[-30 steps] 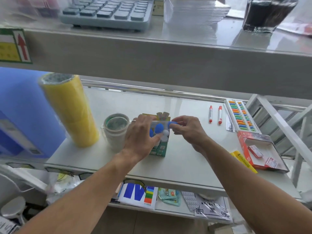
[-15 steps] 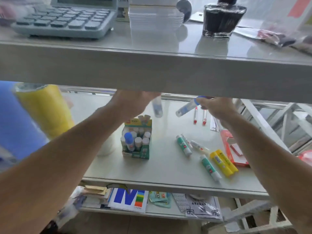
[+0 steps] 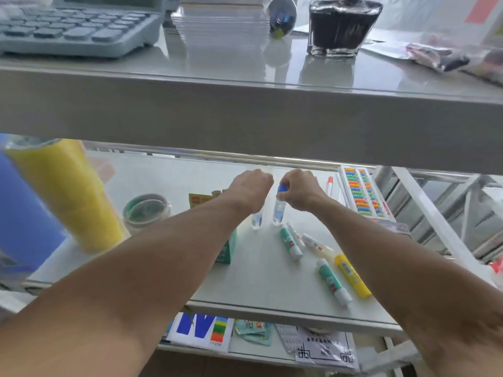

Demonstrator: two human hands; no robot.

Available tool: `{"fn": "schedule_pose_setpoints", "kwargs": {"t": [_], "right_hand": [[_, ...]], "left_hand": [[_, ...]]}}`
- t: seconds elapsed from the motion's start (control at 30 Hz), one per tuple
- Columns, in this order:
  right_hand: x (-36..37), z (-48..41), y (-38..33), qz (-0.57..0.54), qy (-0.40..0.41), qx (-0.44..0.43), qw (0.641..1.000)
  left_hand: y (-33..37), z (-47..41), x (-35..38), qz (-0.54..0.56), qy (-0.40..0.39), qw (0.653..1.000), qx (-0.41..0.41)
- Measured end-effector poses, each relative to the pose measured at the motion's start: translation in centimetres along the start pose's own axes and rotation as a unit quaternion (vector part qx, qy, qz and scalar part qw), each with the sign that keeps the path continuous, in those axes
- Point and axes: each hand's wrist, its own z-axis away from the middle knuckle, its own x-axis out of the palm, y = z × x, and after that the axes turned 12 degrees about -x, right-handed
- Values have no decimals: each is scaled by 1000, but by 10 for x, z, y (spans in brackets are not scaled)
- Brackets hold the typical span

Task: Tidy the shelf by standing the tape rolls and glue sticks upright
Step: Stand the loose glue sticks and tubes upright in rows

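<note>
In the head view, both hands have come down from under the upper shelf since half a second ago: the right hand pinches a blue-capped clear glue stick upright just right of the green glue box, and the left hand is closed on a second clear stick. So two sticks seem about to be stood up, while five more glue sticks lie flat right of the box. No label is legible.

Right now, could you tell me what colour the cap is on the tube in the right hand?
Blue, on the tube in the head view.
</note>
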Motion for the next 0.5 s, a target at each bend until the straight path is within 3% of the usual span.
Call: {"fn": "schedule_pose_setpoints", "kwargs": {"t": [0.3, 0.5], "right_hand": [[2, 2, 4, 8, -36, 8, 999], [-9, 7, 13, -12, -7, 7, 1000]], "left_hand": [[-4, -8, 4, 20, -36, 999, -34], [-6, -9, -3, 29, -46, 998, -29]]}}
